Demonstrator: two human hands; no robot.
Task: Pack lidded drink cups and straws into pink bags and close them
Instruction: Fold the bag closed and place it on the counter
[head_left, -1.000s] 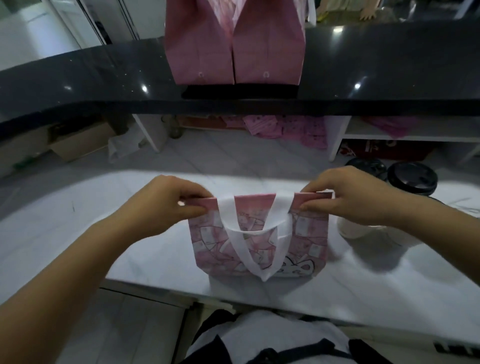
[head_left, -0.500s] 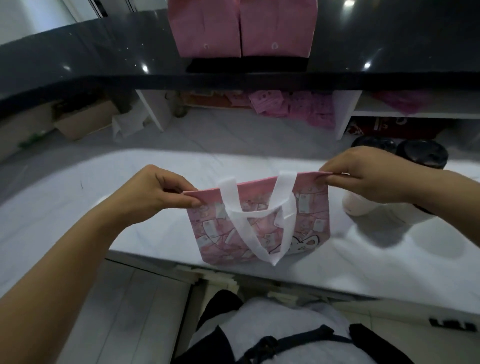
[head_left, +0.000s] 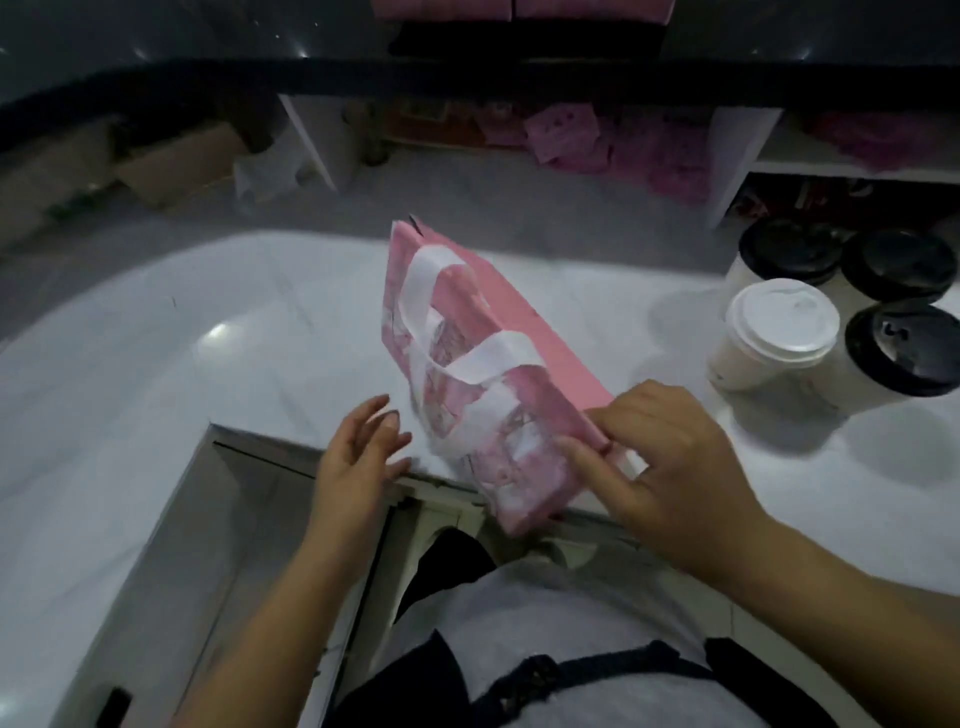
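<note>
**Bag turned end-on, held by one corner**

The pink bag (head_left: 524, 338) hangs tilted over the near edge of the white counter (head_left: 208, 338). Its long top edge runs from close on my right to far on my left, so I see it almost end-on. The white handles (head_left: 488, 358) droop across its printed face. I cannot tell whether its bottom rests on the counter.

My right hand (head_left: 670, 457) pinches the near corner of the top edge and carries the bag alone. My left hand (head_left: 358, 452) is open with its fingers loosely spread, just beside the printed face, and I see no contact.

The far corner lies well away from both hands, so I judge the left hand must take the nearer side wall to spread the mouth. The white-lidded cup (head_left: 779, 322) and the black-lidded cups (head_left: 898, 353) stand to the right, nearer the busy hand. I see no straws.
</note>
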